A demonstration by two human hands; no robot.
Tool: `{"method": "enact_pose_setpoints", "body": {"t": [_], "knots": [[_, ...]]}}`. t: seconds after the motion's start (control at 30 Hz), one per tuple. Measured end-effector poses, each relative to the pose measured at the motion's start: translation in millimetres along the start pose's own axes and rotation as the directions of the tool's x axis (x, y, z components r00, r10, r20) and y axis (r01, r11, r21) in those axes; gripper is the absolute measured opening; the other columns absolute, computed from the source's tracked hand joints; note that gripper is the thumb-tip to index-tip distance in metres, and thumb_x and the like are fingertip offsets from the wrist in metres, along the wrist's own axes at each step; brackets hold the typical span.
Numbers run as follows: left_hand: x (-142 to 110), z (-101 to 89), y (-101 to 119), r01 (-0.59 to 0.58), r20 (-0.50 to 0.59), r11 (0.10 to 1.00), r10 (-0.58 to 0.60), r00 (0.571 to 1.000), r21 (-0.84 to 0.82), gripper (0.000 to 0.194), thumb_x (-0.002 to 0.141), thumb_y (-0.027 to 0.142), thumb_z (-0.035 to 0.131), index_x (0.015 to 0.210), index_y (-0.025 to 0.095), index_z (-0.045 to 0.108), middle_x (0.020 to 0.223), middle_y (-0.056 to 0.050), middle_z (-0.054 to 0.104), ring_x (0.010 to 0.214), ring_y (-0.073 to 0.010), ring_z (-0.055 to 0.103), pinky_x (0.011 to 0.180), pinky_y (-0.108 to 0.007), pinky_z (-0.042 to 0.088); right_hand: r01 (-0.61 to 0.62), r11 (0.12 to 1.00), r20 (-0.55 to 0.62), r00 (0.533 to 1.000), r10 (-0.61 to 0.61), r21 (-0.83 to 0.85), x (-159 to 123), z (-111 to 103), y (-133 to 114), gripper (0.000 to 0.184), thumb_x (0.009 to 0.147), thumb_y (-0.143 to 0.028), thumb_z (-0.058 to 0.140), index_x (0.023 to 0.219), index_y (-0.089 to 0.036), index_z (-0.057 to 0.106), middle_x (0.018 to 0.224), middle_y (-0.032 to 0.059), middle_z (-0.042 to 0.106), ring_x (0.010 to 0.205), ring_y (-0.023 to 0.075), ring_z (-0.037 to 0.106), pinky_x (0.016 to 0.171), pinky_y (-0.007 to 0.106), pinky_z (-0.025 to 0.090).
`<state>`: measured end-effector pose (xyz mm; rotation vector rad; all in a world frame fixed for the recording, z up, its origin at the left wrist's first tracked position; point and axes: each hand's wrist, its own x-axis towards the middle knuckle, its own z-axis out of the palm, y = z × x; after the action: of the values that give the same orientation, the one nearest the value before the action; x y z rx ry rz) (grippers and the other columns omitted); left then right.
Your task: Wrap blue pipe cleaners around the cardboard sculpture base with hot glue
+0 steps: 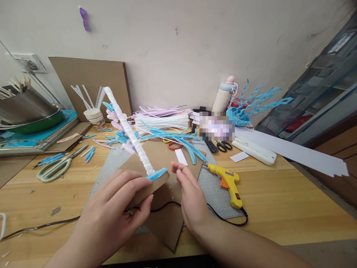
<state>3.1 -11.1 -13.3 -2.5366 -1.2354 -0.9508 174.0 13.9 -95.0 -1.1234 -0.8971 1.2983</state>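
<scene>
My left hand (pixel 122 204) grips the thick cardboard base (pixel 149 188) of a pipe-cleaner craft, with the thumb below and the fingers over the top. Blue fuzzy pipe cleaner (pixel 159 174) covers part of the base's upper face. A white wrapped stem (pixel 131 134) rises from it, leaning to the left, with pink and blue fuzzy petals (pixel 122 136) along its side. Just right of the base, my right hand (pixel 192 197) is held with fingers loosely bent and apart from the base. No object shows in it.
A yellow hot glue gun (pixel 230 182) lies to the right, its black cord (pixel 170 203) crossing the table. Green-handled scissors (pixel 60 165) rest at left. Blue pipe cleaners (pixel 181 139), white ones (pixel 161 121) and a bottle (pixel 224 95) are behind. Cardboard (pixel 164 227) lies beneath my hands.
</scene>
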Motion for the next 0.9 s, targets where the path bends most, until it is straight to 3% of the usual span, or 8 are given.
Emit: {"method": "enact_pose_setpoints", "body": {"t": [0.07, 0.17, 0.3, 0.4, 0.6, 0.9], "knots": [[0, -0.4, 0, -0.002, -0.003, 1.000, 0.002, 1.000, 0.019, 0.020, 0.087, 0.013, 0.058, 0.106, 0.021, 0.057, 0.097, -0.002, 0.062, 0.087, -0.0128, 0.061, 0.079, -0.024, 0.050, -0.165, 0.981, 0.032, 0.986, 0.163, 0.099, 4, 4, 4, 0.033, 0.089, -0.045, 0.052, 0.109, -0.025, 0.070, 0.125, 0.0056, 0.068, 0.126, 0.0261, 0.054, 0.107, 0.046, 0.038], [1, -0.5, 0, -0.010, -0.003, 1.000, 0.010, 1.000, 0.023, 0.019, 0.088, 0.014, 0.058, 0.106, 0.020, 0.057, 0.097, -0.002, 0.062, 0.088, -0.0122, 0.060, 0.082, -0.024, 0.049, -0.186, 0.974, 0.062, 0.982, 0.179, 0.131, 4, 5, 2, 0.033, 0.089, -0.044, 0.051, 0.106, -0.025, 0.072, 0.124, 0.0046, 0.069, 0.126, 0.0257, 0.055, 0.109, 0.047, 0.035], [2, -0.3, 0, -0.004, 0.000, 1.000, 0.004, 1.000, 0.022, 0.020, 0.088, 0.013, 0.058, 0.107, 0.020, 0.057, 0.098, -0.002, 0.061, 0.089, -0.0113, 0.060, 0.082, -0.023, 0.048, -0.008, 1.000, 0.073, 0.997, 0.008, 0.003, -1, 3, -8, 0.033, 0.094, -0.044, 0.045, 0.107, -0.027, 0.072, 0.123, 0.0019, 0.069, 0.126, 0.0218, 0.054, 0.110, 0.042, 0.036], [1, -0.6, 0, -0.004, -0.007, 1.000, 0.004, 1.000, 0.012, 0.020, 0.088, 0.013, 0.058, 0.106, 0.020, 0.058, 0.098, -0.002, 0.061, 0.088, -0.0114, 0.060, 0.081, -0.023, 0.048, 0.212, 0.973, 0.120, 0.972, -0.201, -0.092, -5, 0, -13, 0.033, 0.098, -0.039, 0.041, 0.109, -0.026, 0.070, 0.122, 0.0027, 0.068, 0.122, 0.0189, 0.056, 0.109, 0.039, 0.038], [1, -0.1, -1, 0.003, 0.004, 1.000, -0.003, 1.000, -0.010, 0.021, 0.087, 0.012, 0.059, 0.107, 0.020, 0.058, 0.098, -0.002, 0.061, 0.088, -0.0120, 0.060, 0.080, -0.024, 0.049, 0.540, 0.804, 0.252, 0.838, -0.484, -0.249, -14, -6, -15, 0.033, 0.102, -0.026, 0.038, 0.123, -0.031, 0.063, 0.129, 0.0008, 0.064, 0.124, 0.0177, 0.053, 0.110, 0.042, 0.035], [3, -0.2, 0, -0.001, 0.015, 0.999, 0.001, 1.000, -0.042, 0.019, 0.087, 0.015, 0.058, 0.104, 0.021, 0.059, 0.095, -0.001, 0.063, 0.083, -0.0127, 0.062, 0.075, -0.026, 0.051, 0.784, 0.482, 0.514, 0.620, -0.592, -0.391, -18, -11, -31, 0.043, 0.092, -0.016, 0.042, 0.132, -0.024, 0.052, 0.130, 0.0040, 0.061, 0.126, 0.0231, 0.050, 0.111, 0.047, 0.026]]}}
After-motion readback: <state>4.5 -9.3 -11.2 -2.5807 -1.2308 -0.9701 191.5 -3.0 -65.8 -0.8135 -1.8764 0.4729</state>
